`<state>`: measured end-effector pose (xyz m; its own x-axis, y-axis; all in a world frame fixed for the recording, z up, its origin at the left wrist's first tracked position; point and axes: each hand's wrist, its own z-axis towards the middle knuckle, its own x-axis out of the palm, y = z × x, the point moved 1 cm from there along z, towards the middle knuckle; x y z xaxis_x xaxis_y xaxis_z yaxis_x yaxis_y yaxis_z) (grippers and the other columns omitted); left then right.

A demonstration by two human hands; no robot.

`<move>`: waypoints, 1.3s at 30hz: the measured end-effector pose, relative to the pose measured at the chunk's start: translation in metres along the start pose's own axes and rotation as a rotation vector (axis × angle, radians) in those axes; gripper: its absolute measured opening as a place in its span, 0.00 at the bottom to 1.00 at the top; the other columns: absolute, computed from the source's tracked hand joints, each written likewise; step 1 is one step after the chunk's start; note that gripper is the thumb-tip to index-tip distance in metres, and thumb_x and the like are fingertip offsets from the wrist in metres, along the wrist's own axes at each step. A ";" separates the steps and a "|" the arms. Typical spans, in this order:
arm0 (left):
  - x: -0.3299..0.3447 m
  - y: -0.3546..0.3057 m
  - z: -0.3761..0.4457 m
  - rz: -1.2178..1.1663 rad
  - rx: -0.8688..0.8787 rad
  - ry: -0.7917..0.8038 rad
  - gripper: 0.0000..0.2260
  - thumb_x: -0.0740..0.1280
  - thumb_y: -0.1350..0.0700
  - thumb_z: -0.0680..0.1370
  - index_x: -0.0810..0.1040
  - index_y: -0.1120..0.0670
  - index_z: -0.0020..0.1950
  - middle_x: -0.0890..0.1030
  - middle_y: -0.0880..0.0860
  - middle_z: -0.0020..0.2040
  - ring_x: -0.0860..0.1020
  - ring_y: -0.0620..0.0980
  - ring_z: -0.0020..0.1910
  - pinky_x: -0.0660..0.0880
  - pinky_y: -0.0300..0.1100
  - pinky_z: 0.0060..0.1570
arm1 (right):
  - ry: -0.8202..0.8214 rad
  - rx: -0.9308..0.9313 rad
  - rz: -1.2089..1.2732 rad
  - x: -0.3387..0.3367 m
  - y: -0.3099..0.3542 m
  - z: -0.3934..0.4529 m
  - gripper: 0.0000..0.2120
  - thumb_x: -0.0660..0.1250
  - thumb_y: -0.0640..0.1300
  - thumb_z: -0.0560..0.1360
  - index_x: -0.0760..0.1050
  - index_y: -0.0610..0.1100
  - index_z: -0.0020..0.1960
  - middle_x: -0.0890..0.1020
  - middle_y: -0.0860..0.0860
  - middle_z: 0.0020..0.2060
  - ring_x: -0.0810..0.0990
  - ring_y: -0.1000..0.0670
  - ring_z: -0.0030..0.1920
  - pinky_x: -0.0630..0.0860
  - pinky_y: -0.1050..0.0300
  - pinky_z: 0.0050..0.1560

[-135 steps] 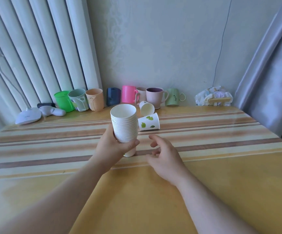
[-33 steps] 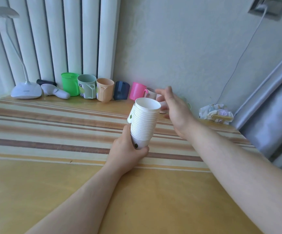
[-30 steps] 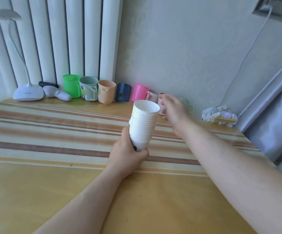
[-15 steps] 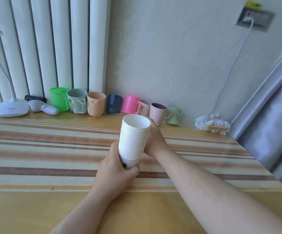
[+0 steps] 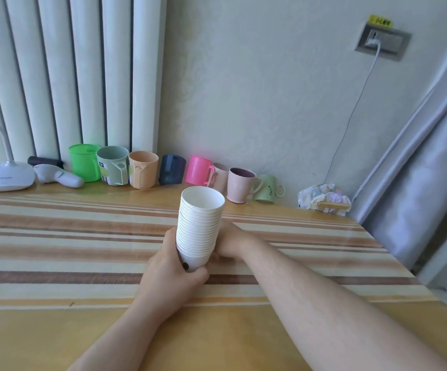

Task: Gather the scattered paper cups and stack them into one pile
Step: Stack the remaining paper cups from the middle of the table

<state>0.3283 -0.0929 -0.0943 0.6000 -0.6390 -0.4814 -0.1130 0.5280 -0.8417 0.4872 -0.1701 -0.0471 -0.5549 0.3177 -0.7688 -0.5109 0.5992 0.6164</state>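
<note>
Right hand [image 5: 226, 241]: largely hidden behind the tall stack of nested white paper cups [image 5: 199, 227]. Only the wrist and the back of the hand show, just right of the stack. The fingers are concealed, so whether this hand is closed or holds anything cannot be told. The forearm runs in from the lower right corner, where the frame cuts it off.

Left hand [image 5: 173, 273]: wrapped around the bottom of the stack, fingers closed on the lowest cup, thumb across its front. A dark mark shows on that cup beside the thumb; its nature is unclear. The stack is held above the striped wooden table [image 5: 56, 250], mouth up, leaning slightly right.

Back edge of the table, along the wall: a row of plastic and ceramic mugs, namely a bright green mug [image 5: 84, 162], a grey-green mug [image 5: 112, 168], a peach mug [image 5: 143, 170], a dark blue mug [image 5: 172, 170], a hot pink mug [image 5: 199, 170], a pale pink mug [image 5: 240, 188] and a light green mug [image 5: 266, 188] printed "SMILE". 1 further pale mug behind the pink pair is mostly masked. The label on the grey-green mug is unreadable.

The white desk lamp [image 5: 4, 176] at far left is cut off by the frame edge. The yellow sticker above the grey wall socket [image 5: 383, 41] carries characters too small to read. A crumpled printed wrapper [image 5: 322, 199] lies at the right rear; its print is illegible.
</note>
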 end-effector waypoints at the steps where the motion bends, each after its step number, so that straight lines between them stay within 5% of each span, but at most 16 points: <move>1: 0.000 -0.001 -0.001 0.008 0.007 0.007 0.28 0.76 0.51 0.70 0.65 0.36 0.63 0.81 0.37 0.48 0.79 0.38 0.48 0.71 0.36 0.38 | 0.020 -0.014 -0.017 -0.002 -0.002 0.000 0.18 0.61 0.32 0.73 0.67 0.50 0.30 0.74 0.54 0.25 0.70 0.56 0.27 0.68 0.59 0.32; 6: -0.001 -0.002 -0.001 0.019 0.004 0.015 0.26 0.76 0.50 0.71 0.66 0.37 0.62 0.81 0.37 0.47 0.78 0.37 0.47 0.70 0.36 0.37 | 0.032 -0.064 0.030 -0.012 -0.018 0.001 0.16 0.74 0.39 0.68 0.73 0.56 0.46 0.81 0.65 0.34 0.75 0.59 0.39 0.75 0.59 0.40; 10: -0.001 -0.002 -0.001 0.006 -0.001 0.017 0.26 0.77 0.49 0.71 0.66 0.37 0.62 0.81 0.39 0.47 0.79 0.39 0.48 0.71 0.38 0.39 | -0.136 -0.004 0.071 -0.019 -0.037 0.005 0.47 0.81 0.49 0.59 0.67 0.66 0.74 0.85 0.57 0.59 0.86 0.50 0.60 0.87 0.46 0.53; 16: -0.002 -0.004 -0.002 0.006 0.001 0.022 0.27 0.77 0.48 0.72 0.65 0.36 0.62 0.81 0.38 0.48 0.78 0.38 0.48 0.72 0.40 0.40 | -0.484 0.005 0.894 -0.055 0.004 -0.027 0.20 0.79 0.48 0.76 0.74 0.52 0.62 0.84 0.51 0.55 0.83 0.48 0.48 0.77 0.53 0.43; 19: -0.002 -0.004 -0.001 0.010 -0.001 0.023 0.27 0.77 0.48 0.72 0.65 0.36 0.62 0.81 0.38 0.48 0.77 0.37 0.48 0.72 0.39 0.40 | -0.504 -0.116 1.281 -0.077 0.046 -0.051 0.13 0.75 0.51 0.81 0.78 0.48 0.61 0.86 0.46 0.50 0.85 0.45 0.45 0.80 0.52 0.43; 23: -0.002 -0.004 -0.002 0.012 -0.001 0.019 0.26 0.77 0.48 0.71 0.66 0.38 0.62 0.81 0.40 0.47 0.78 0.39 0.46 0.72 0.41 0.39 | -0.495 -0.318 0.935 -0.067 0.075 -0.072 0.26 0.80 0.44 0.70 0.75 0.53 0.65 0.85 0.43 0.59 0.87 0.45 0.54 0.85 0.45 0.56; 27: -0.002 -0.003 -0.002 -0.004 -0.011 0.015 0.23 0.77 0.49 0.71 0.68 0.40 0.59 0.82 0.43 0.44 0.80 0.42 0.44 0.75 0.45 0.39 | -0.516 -0.377 0.449 -0.039 0.068 -0.079 0.35 0.82 0.44 0.68 0.70 0.57 0.70 0.80 0.58 0.59 0.82 0.53 0.57 0.83 0.49 0.61; 32: -0.002 -0.003 -0.002 -0.009 -0.013 0.020 0.23 0.77 0.49 0.71 0.68 0.41 0.59 0.82 0.44 0.44 0.80 0.43 0.44 0.74 0.44 0.38 | -0.494 -0.375 0.482 -0.025 0.048 -0.074 0.36 0.85 0.48 0.69 0.72 0.55 0.71 0.78 0.62 0.64 0.79 0.65 0.59 0.81 0.50 0.66; 36: -0.002 -0.005 -0.002 -0.010 -0.017 0.014 0.23 0.77 0.50 0.71 0.69 0.41 0.59 0.83 0.43 0.44 0.81 0.43 0.44 0.78 0.46 0.41 | -0.376 -0.285 0.532 -0.001 0.022 -0.066 0.53 0.87 0.51 0.65 0.62 0.63 0.81 0.79 0.55 0.73 0.82 0.53 0.69 0.82 0.43 0.69; 39: -0.002 -0.005 -0.002 -0.015 0.008 0.039 0.25 0.78 0.51 0.69 0.70 0.41 0.61 0.83 0.41 0.48 0.81 0.44 0.48 0.80 0.49 0.46 | -0.311 -0.208 0.542 0.024 0.008 -0.066 0.39 0.85 0.43 0.65 0.73 0.57 0.72 0.87 0.54 0.61 0.86 0.53 0.61 0.85 0.44 0.63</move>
<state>0.3263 -0.0952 -0.0893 0.5704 -0.6681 -0.4778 -0.0976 0.5225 -0.8470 0.4263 -0.2056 -0.0496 -0.5699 0.7508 -0.3341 -0.3460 0.1496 0.9262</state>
